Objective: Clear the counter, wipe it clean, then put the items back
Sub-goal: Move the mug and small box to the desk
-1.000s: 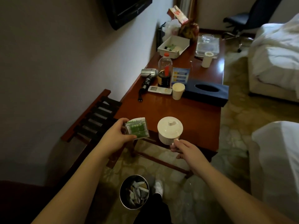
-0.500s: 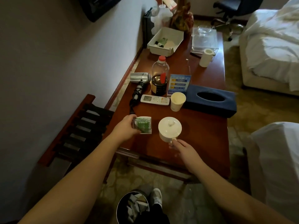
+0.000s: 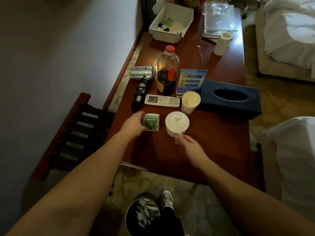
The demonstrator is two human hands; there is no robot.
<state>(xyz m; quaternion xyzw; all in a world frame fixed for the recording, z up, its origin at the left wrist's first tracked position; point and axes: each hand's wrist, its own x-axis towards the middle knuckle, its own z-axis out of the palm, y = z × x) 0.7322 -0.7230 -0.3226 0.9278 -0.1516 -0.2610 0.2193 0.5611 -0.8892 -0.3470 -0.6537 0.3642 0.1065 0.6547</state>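
Note:
My left hand grips a small green and white packet stack at the near left of the reddish wooden counter. My right hand pinches the handle of a white lidded mug that rests on the counter beside the packets. Behind them lie a white remote, a paper cup, a silver hair dryer, a dark sauce bottle with a red cap, a blue card and a dark blue tissue box.
Farther back stand a white tray of small bottles, a clear acrylic tray and a white paper roll. A slatted luggage rack is at left, a waste bin by my shoe, beds at right.
Both hands moved forward over the counter; the packets and the lidded mug came from its near edge to a spot farther in. The view tilted down and closer.

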